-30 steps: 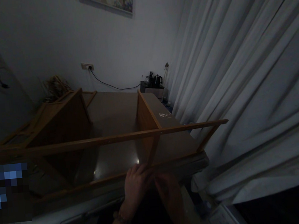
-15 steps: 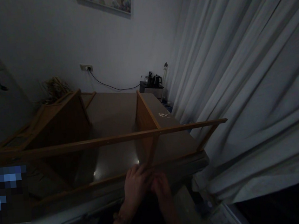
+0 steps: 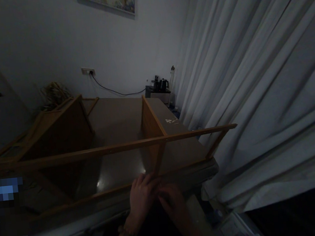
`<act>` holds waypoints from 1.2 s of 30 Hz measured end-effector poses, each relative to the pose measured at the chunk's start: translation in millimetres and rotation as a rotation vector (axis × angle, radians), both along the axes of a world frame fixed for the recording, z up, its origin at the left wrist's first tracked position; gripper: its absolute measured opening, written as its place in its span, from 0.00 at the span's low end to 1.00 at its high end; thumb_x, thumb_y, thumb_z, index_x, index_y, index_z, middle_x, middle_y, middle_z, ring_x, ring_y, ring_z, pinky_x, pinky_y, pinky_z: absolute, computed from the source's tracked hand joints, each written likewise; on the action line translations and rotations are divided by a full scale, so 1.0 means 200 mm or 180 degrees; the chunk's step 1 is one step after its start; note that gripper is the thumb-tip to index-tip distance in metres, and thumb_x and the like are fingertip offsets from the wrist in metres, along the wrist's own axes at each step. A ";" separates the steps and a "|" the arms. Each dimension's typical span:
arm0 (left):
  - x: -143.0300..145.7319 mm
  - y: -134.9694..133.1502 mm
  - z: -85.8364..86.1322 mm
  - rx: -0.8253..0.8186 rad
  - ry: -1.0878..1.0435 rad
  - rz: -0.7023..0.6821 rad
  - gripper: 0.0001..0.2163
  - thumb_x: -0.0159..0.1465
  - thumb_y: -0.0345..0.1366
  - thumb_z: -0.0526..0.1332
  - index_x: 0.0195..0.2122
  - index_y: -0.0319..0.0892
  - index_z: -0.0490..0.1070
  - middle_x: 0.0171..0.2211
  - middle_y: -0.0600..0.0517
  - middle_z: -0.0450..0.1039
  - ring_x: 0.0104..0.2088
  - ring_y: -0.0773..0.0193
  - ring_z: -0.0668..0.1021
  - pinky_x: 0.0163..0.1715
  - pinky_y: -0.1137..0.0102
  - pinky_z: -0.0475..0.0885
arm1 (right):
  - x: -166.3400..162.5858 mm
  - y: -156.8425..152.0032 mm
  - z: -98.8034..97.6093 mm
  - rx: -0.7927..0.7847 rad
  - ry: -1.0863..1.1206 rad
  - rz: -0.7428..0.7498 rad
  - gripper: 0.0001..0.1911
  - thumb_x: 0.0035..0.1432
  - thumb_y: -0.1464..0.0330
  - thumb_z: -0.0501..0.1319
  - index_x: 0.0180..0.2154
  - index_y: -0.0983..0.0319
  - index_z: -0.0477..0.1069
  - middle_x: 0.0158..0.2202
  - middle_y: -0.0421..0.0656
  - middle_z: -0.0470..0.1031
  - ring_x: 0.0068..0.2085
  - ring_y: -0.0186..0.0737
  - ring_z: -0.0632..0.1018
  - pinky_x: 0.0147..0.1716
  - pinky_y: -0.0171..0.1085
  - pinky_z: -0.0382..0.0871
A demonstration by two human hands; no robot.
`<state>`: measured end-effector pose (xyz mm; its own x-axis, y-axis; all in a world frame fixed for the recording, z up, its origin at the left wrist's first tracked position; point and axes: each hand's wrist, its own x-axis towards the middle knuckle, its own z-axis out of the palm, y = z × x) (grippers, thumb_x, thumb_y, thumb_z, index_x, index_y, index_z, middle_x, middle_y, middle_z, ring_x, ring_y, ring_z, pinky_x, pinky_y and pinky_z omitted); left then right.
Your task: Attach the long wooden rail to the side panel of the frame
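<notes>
A wooden furniture frame (image 3: 116, 148) lies on its side in front of me, with long rails, upright boards and a flat grey-brown panel behind. My left hand (image 3: 142, 193), a bracelet at its wrist, has its fingers curled at the lower rail (image 3: 109, 194), close to the foot of the middle divider (image 3: 152, 123). Right beside it, my right hand (image 3: 174, 201) is closed, thumb and fingers bent towards the left hand's fingertips. Dim light and the overlapping fingers hide whatever is between them.
White curtains (image 3: 225, 70) hang along the right. Beyond the frame, a black kettle (image 3: 163, 84) stands on a small cabinet (image 3: 157, 92), its cable running to a wall socket (image 3: 88, 71). A bundle of dry sticks (image 3: 56, 93) lies at the back left. Boxes (image 3: 236, 227) sit low right.
My right hand has turned and shifted slightly right, its thumb now more apart from the fingers. The left hand stays at the rail. The whole view has shifted slightly.
</notes>
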<state>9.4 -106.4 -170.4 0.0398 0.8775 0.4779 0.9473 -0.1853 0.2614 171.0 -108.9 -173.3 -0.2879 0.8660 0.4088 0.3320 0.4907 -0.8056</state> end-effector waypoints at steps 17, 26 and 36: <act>0.00 -0.01 0.02 -0.0052 -0.0019 -0.0016 0.12 0.60 0.36 0.67 0.45 0.58 0.76 0.48 0.57 0.77 0.45 0.55 0.74 0.42 0.62 0.67 | -0.11 -0.02 -0.05 -0.0090 0.0233 -0.0579 0.14 0.68 0.65 0.51 0.48 0.58 0.72 0.44 0.45 0.80 0.42 0.39 0.81 0.41 0.36 0.77; 0.00 0.00 0.00 0.0037 -0.0058 -0.0044 0.10 0.61 0.38 0.66 0.43 0.58 0.77 0.48 0.57 0.77 0.44 0.58 0.74 0.41 0.63 0.67 | -0.12 0.00 -0.09 -0.0010 0.0150 -0.0675 0.13 0.69 0.67 0.51 0.51 0.59 0.69 0.47 0.46 0.78 0.45 0.37 0.80 0.43 0.34 0.76; 0.01 0.00 0.01 0.0009 -0.0028 0.0006 0.13 0.61 0.35 0.66 0.46 0.59 0.76 0.48 0.56 0.77 0.45 0.56 0.75 0.42 0.62 0.68 | 0.02 0.04 -0.07 0.0486 -0.0532 -0.0273 0.13 0.62 0.64 0.61 0.49 0.52 0.73 0.45 0.43 0.79 0.46 0.45 0.78 0.49 0.47 0.71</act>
<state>10.7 -107.1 -169.0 0.0339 0.8762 0.4808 0.9453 -0.1843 0.2692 175.8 -101.0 -186.3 -0.2906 0.8220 0.4898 0.5002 0.5669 -0.6545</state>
